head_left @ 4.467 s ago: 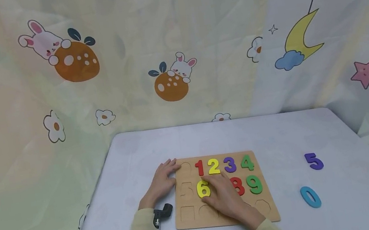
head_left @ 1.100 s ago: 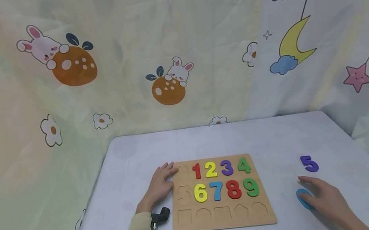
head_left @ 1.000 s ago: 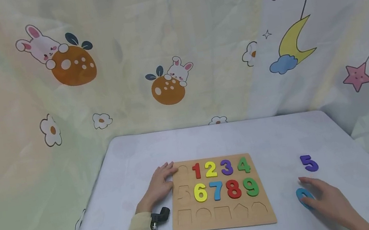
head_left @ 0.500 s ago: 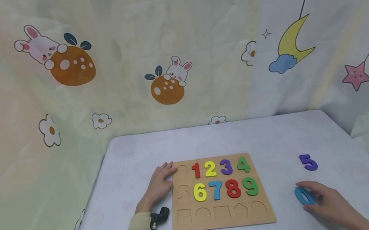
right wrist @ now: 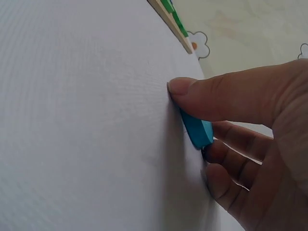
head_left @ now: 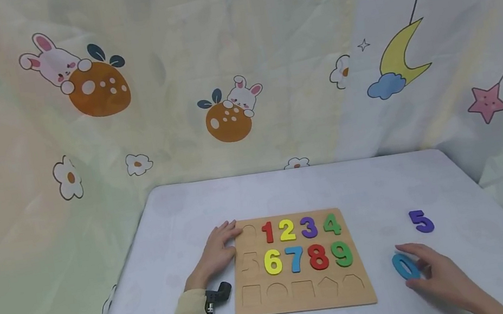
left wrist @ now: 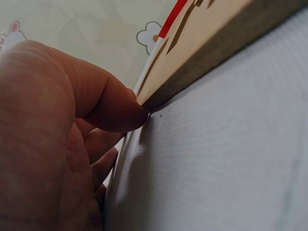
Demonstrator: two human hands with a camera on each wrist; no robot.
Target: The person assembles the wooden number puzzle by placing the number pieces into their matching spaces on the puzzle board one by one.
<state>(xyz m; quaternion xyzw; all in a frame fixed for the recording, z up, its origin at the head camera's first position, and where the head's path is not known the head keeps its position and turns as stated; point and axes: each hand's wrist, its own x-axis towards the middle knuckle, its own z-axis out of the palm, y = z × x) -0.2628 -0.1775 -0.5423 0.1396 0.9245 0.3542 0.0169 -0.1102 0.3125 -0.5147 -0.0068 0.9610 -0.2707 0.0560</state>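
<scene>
My right hand [head_left: 440, 276] pinches a blue number 0 [head_left: 405, 266] between thumb and fingers, right of the board. In the right wrist view the thumb covers part of the blue piece [right wrist: 197, 129], close over the white tabletop. My left hand [head_left: 216, 250] rests at the upper left edge of a wooden number puzzle board [head_left: 304, 302], its fingers extended over the corner. The left wrist view shows the thumb [left wrist: 120, 113] against the board's side. Red, yellow, purple, green and blue numbers sit in the upper two rows. A purple number 5 [head_left: 421, 221] lies beyond my right hand.
Bare recesses show along the board's left column and front row, including a 5-shaped recess [head_left: 250, 262]. The white table [head_left: 286, 190] ends at a cartoon-printed cloth backdrop [head_left: 165, 110]. A black wrist device [head_left: 217, 297] sits beside the left sleeve.
The blue 7 has come to sit in the board, and my right hand has moved off to the blue 0, now shifting it slightly left. The left hand stays at the board's edge.
</scene>
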